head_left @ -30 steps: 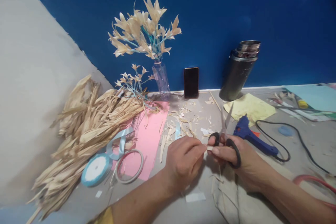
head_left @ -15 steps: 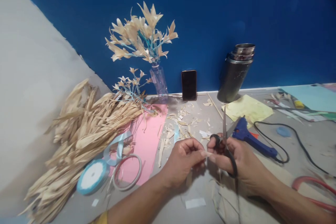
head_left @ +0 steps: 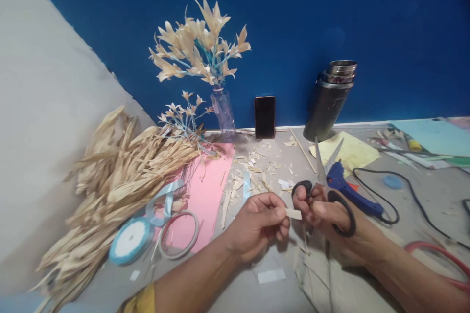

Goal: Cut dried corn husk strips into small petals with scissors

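- Head view shows the left hand (head_left: 259, 222) closed in a pinch, thumb and forefinger holding a small pale strip (head_left: 293, 213) just above the table (head_left: 422, 254).
- The strip sits between the two hands, its free end touching or nearly touching the right hand (head_left: 326, 215); I cannot tell whether the right fingers also grip it.
- The right hand is curled through the black handles of the scissors (head_left: 323, 186), with the blades open in a narrow V that points up and away toward the blue wall (head_left: 367, 19).
- The strip's long axis runs roughly level, left to right across the view, with the free end pointing toward the right hand.
- The scissors' long axis runs almost at right angles to that, from the handles near the body to the tips beside the blue glue gun (head_left: 352, 190).
- Risk, as I judge it: the strip is tiny and held only by its end, so a slack pinch could drop it among the pale scraps (head_left: 253, 168) on the table, where it would be hard to pick out.
- Risk: the open blades are close to the left fingertips, so a cut made without turning the scissors clear could nick a finger.
- Risk: the glue gun and its black cord (head_left: 404, 190) lie just beyond the blade tips and could snag.
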A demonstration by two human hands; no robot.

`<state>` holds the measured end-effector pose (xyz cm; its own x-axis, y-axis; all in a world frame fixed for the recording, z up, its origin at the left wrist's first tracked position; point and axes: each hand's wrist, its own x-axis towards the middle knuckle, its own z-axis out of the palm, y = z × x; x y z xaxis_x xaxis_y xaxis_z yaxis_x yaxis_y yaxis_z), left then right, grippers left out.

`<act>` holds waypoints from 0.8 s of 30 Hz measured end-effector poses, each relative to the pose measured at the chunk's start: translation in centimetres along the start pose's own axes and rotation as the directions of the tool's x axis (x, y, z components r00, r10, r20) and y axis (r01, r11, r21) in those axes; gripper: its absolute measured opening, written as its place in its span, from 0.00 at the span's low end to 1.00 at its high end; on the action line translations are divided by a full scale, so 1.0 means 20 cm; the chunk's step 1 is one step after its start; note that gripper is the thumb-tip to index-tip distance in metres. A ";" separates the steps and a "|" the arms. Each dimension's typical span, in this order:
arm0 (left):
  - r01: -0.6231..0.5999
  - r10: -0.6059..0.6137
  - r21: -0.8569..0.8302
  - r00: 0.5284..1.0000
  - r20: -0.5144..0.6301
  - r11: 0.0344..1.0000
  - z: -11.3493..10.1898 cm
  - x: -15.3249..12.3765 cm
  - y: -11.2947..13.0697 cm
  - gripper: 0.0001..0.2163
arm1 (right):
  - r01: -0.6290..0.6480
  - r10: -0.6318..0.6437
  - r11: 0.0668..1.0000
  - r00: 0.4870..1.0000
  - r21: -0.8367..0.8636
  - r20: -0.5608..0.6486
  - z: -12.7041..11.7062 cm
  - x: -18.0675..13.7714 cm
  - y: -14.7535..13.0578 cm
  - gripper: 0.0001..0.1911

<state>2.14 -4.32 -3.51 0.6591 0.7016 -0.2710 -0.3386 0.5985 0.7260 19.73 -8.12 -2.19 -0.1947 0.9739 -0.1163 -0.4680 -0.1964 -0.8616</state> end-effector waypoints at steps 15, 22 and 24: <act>0.003 -0.003 -0.081 1.000 -0.001 0.997 0.01 0.00 -0.03 0.17 | -0.023 0.023 0.999 1.000 0.033 0.003 -0.01 0.00 0.03 0.17; -0.045 0.044 -0.005 0.997 -0.058 0.999 0.01 0.01 -0.05 0.16 | -0.073 0.057 0.969 0.996 -0.237 -0.075 0.05 -0.01 0.01 0.18; -0.025 0.024 -0.041 1.000 -0.014 0.999 0.01 0.00 -0.06 0.17 | -0.076 0.071 0.981 0.997 -0.181 -0.033 0.04 0.00 0.02 0.18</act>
<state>2.77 -5.04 -4.18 0.6414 0.7212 -0.2618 -0.3823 0.5963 0.7059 18.92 -8.33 -2.19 -0.1985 0.9608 -0.1937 -0.2881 -0.2461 -0.9254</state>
